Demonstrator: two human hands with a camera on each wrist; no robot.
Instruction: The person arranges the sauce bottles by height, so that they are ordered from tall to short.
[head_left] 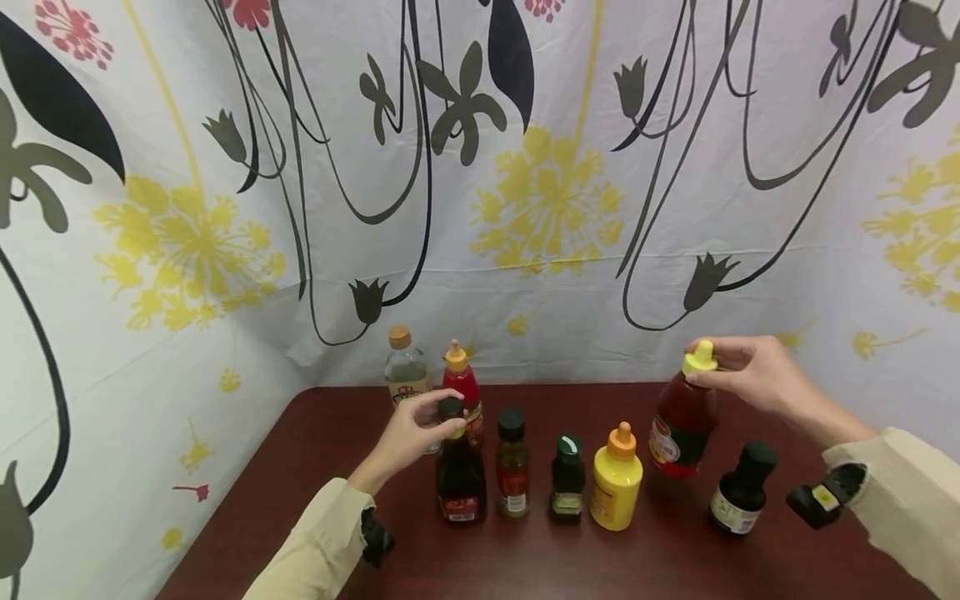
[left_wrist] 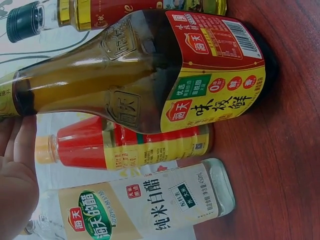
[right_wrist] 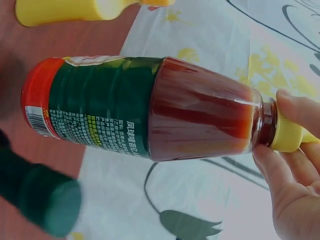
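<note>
My left hand [head_left: 408, 429] grips a dark soy sauce bottle [head_left: 460, 479] near its black cap. In the left wrist view, that soy sauce bottle [left_wrist: 145, 75] shows a red and yellow label, and part of the hand [left_wrist: 17, 175] appears at its neck. At the right, my right hand [head_left: 757, 383] pinches the yellow cap of a large ketchup bottle [head_left: 681, 425], which leans a little. The right wrist view shows the ketchup bottle [right_wrist: 200, 110] with a green label, thumb and fingers around the cap; whether its base touches the table I cannot tell.
On the dark red table [head_left: 525, 567], a clear vinegar bottle [head_left: 407, 367] and red squeeze bottle [head_left: 461, 385] stand behind the soy sauce. Between the hands are a slim bottle [head_left: 513, 467], small dark bottle [head_left: 567, 483] and yellow squeeze bottle [head_left: 617, 487]. Another dark bottle [head_left: 742, 492] stands right.
</note>
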